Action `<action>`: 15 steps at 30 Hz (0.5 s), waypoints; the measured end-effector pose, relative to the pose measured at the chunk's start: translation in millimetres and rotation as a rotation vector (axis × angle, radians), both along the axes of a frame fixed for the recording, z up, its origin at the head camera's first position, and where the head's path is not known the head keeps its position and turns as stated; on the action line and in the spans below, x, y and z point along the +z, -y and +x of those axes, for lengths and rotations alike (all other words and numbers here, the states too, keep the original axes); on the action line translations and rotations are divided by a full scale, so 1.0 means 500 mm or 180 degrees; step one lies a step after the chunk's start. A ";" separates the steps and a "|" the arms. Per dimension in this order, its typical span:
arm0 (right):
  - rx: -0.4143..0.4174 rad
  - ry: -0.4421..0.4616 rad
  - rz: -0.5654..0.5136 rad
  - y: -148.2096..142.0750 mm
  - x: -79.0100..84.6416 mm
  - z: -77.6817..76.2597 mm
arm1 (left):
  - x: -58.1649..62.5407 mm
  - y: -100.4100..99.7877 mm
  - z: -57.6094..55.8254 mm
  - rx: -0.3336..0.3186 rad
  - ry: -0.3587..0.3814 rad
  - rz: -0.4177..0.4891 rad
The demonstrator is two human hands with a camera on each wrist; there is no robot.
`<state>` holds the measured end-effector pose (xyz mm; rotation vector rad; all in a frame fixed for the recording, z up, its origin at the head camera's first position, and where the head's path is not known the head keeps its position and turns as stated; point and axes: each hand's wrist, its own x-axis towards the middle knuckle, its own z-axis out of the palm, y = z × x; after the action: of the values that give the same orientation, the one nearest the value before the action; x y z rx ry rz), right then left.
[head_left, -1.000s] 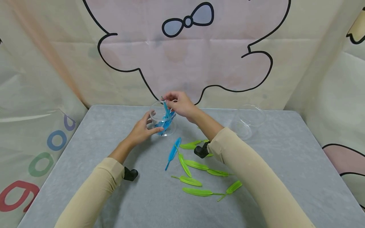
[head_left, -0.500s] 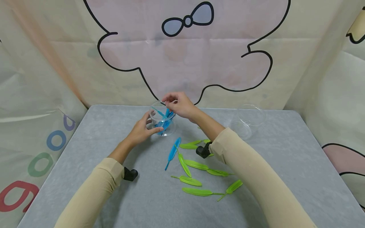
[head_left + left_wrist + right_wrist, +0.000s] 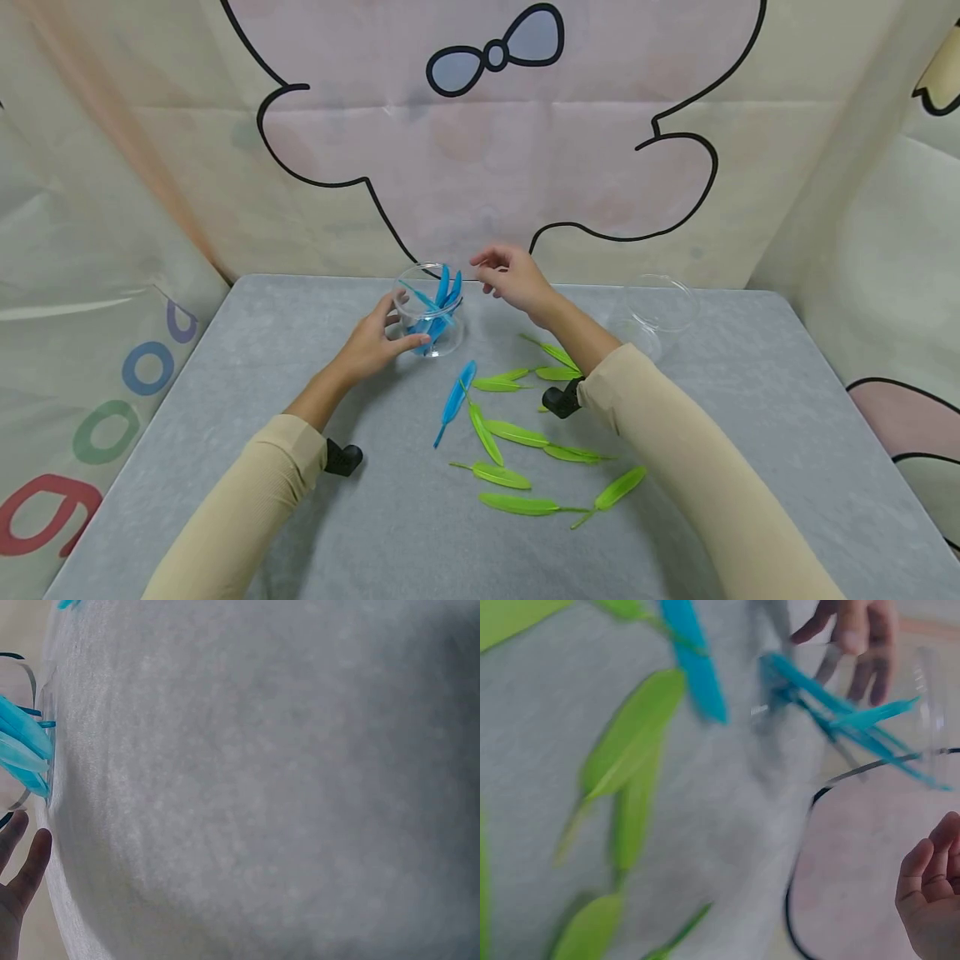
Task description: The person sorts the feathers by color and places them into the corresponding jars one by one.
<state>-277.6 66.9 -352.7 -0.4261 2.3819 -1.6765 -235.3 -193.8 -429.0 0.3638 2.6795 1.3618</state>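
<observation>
My left hand (image 3: 369,342) holds a clear plastic cup (image 3: 408,314) near the table's back edge, thumb in front and fingers round the far side. Several blue feathers (image 3: 441,304) stand in the cup, their upper ends reaching the rim. To the cup's right my right hand (image 3: 513,279) hovers with loosely bent fingers and nothing in them, as the right wrist view also shows. One more blue feather (image 3: 455,402) lies on the table in front of the cup. Beside it several green feathers (image 3: 517,505) are scattered.
A second clear cup (image 3: 660,312) stands at the back right of the grey-covered table (image 3: 405,533). A printed cloth backdrop (image 3: 480,167) hangs behind the table. Both wrists wear small black camera mounts (image 3: 343,459).
My right hand has let go of a blue feather inside the cup and moved right, away from the rim. My left hand has stayed on the cup.
</observation>
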 end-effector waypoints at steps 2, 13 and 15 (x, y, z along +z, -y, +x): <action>-0.0027 0.0121 0.0070 -0.011 -0.015 0.000 | 0.000 0.000 0.000 -0.0010 0.0001 0.0001; 0.0388 0.0468 0.0561 -0.037 -0.106 0.019 | 0.001 0.002 0.000 -0.0017 0.0002 -0.0006; 0.0475 0.0492 0.0606 -0.037 -0.115 0.024 | 0.001 0.002 0.000 -0.0015 -0.0005 -0.0009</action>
<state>-265.5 85.2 -410.0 -0.4142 2.3073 -1.3537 -235.3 -194.6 -428.4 0.3709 2.6800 1.3567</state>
